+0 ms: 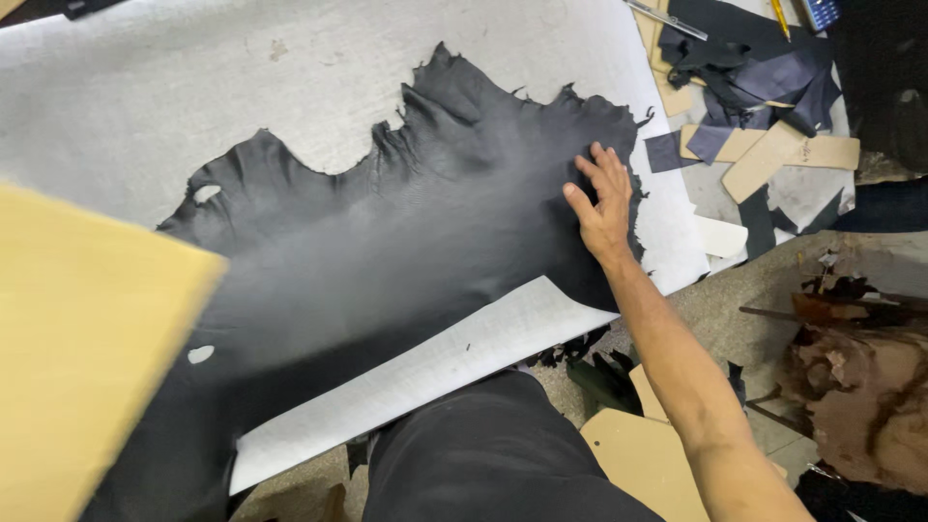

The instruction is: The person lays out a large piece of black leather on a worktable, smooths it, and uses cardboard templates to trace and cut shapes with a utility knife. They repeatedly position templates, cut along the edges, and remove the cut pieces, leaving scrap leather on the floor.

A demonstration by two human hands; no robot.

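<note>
Black leather hide [387,251] lies spread flat; right hand [604,198], fingers splayed at three o'clock, presses it smooth. Left hand unseen behind blurred tan board [87,348].

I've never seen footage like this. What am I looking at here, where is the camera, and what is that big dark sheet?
There is no machine here: a person works with bare hands, and the one camera sits on their head, looking down. The right hand lies flat, fingers spread, on a large black hide with ragged edges and a few small holes. The hide is spread over a pale grey work surface. A blurred yellow-tan panel fills the lower left, close to the camera; the left hand is not visible. At top right lie dark offcuts and tan card pieces. More scraps lie on the floor below.
</note>
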